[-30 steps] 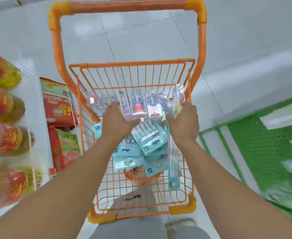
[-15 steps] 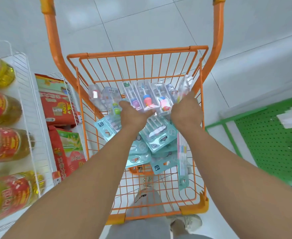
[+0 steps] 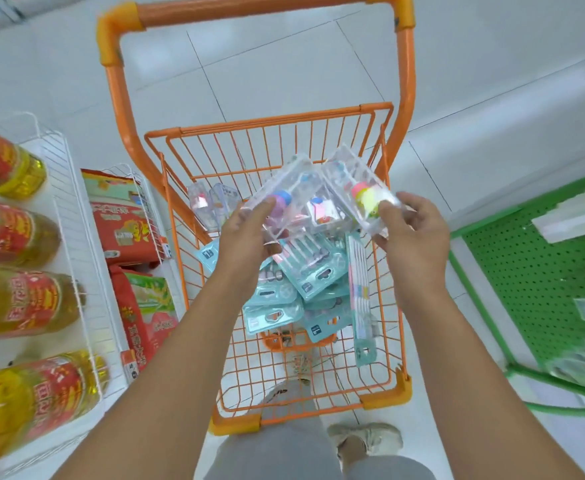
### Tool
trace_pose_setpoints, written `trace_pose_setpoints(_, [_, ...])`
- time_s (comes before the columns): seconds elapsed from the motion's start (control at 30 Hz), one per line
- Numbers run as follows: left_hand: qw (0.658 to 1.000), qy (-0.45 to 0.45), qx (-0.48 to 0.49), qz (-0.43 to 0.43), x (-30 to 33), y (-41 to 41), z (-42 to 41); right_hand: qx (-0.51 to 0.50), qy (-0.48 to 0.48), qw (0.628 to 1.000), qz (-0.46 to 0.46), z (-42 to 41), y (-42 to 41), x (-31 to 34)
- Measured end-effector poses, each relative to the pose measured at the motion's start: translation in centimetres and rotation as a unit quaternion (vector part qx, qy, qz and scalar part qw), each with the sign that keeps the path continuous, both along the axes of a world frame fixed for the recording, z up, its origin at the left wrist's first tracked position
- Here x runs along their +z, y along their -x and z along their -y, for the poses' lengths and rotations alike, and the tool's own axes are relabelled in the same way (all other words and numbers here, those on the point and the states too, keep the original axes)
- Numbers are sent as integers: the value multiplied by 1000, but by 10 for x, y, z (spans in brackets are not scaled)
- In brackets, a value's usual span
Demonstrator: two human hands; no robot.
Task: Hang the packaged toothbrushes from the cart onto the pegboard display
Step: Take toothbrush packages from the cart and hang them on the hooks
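While the orange wire cart [image 3: 318, 140] holds teal carded packs, the left hand [image 3: 246, 237] and right hand [image 3: 412, 233] pinch a fan of clear plastic toothbrush boxes [image 3: 315, 199] above it. These look light, stiff and slippery; fingers [image 3: 386, 211] clamped on the edges seem the safest hold.

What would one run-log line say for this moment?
stage: picking up | left hand: holds clear plastic toothbrush packs | right hand: holds same packs | packs: above orange wire cart | green pegboard: at right

Oil bottles [image 3: 14, 233] (shelved), rice bags [image 3: 128, 223].
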State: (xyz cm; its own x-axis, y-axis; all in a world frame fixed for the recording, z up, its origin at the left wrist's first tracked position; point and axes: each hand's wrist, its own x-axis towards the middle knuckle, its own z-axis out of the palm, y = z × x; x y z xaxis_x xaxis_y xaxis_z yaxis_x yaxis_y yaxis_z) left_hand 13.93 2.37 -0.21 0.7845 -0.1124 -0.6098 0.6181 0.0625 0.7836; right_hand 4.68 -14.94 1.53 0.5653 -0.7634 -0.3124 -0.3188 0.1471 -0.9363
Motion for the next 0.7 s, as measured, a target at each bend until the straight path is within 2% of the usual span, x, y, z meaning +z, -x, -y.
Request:
trace_pose_setpoints(0.07, [998,44,-24,-26,11,9,5,-80,-77,992,63,12,24,15])
trace_pose_setpoints(0.1, [998,41,-49,-20,16,14,11,-116,-84,986,85,20,38,21])
trace_pose_setpoints(0.23, [979,-6,-191,77,25,39,49,-228,-27,968,96,60,100,41])
trace_pose_setpoints(0.33, [964,33,-245,97,38,66,98,-283,-27,952,110,86,147,52])
trace_pose_setpoints(0.5, [934,115,-337,24,51,129,183,-315,-145,929,132,118,220,63])
trace_pose_setpoints(0.6, [911,85,-402,-25,56,177,220,-312,-193,921,134,131,260,62])
trace_pose_setpoints(0.7, [885,52,-462,-19,54,221,242,-336,-213,908,135,142,298,60])
